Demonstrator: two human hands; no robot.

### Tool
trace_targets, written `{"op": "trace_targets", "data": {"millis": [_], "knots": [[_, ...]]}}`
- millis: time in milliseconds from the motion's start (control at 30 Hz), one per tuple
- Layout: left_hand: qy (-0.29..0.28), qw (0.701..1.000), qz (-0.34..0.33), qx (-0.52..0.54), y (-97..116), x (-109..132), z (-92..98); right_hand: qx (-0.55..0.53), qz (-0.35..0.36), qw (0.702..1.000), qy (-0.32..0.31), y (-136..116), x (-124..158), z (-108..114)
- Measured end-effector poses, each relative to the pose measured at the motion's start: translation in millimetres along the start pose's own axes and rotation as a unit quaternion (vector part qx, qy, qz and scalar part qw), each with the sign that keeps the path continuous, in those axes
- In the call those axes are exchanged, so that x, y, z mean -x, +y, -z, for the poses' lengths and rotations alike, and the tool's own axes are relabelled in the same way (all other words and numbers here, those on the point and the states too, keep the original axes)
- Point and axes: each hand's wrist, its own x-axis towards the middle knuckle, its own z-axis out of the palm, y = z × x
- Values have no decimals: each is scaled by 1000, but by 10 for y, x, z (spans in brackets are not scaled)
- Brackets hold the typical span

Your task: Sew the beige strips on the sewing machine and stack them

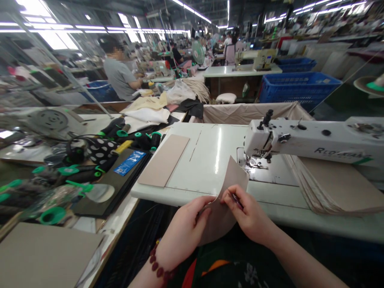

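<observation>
Both of my hands hold one beige fabric piece (pixel 232 176) at the near edge of the white sewing table (pixel 210 160). My left hand (pixel 187 228) is closed on its lower left part, fingers curled over the cloth. My right hand (pixel 247 214) pinches its edge, with a small dark tool partly showing between the fingers. The piece curls upward toward the needle area of the white sewing machine (pixel 300 140). A flat beige piece (pixel 164 160) lies on the table to the left. A thick stack of beige pieces (pixel 339 186) rests under the machine arm on the right.
A cluttered side bench on the left holds black thread spools with green ends (pixel 144 140), dotted fabric (pixel 100 150) and a grey board (pixel 45 256). A seated person (pixel 120 76) works behind it. Blue crates (pixel 300 88) and other sewing stations stand at the back.
</observation>
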Motion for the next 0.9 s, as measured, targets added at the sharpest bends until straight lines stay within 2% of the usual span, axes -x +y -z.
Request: {"op": "trace_targets", "data": {"millis": [300, 567, 900], "knots": [[-1, 999, -37, -26, 23, 2, -18, 57, 3, 998, 5, 28, -18, -23], [0, 999, -33, -28, 15, 18, -31, -32, -17, 999, -29, 49, -21, 2], [-19, 998, -14, 65, -7, -42, -45, -87, -27, 994, -59, 35, -29, 59]]}}
